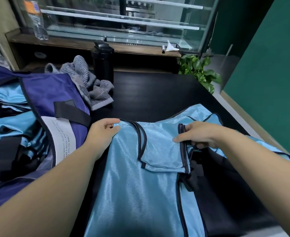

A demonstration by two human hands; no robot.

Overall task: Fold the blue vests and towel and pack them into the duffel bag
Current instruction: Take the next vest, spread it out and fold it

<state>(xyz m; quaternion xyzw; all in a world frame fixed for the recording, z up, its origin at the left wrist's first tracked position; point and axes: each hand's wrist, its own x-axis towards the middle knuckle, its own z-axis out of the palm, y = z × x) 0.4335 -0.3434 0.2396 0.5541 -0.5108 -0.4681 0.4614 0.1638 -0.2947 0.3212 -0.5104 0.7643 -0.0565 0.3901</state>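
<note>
A light blue vest [137,185] with dark trim lies lengthways on the black table [158,93], folded to a narrow strip. My left hand [101,132] pinches its upper left shoulder corner. My right hand [199,134] grips the trimmed edge of the vest's right shoulder strap, fingers curled round it. More blue vest fabric [204,113] lies under and to the right. The open navy duffel bag [55,93] sits at the left, with folded blue vests [9,120] inside. A crumpled grey striped towel [89,84] lies behind the bag.
A black shaker bottle [103,60] stands behind the towel. A clear plastic bottle [36,19] stands on the wooden shelf at the back left. A green plant [199,71] sits at the table's far right corner beside a green wall [269,74].
</note>
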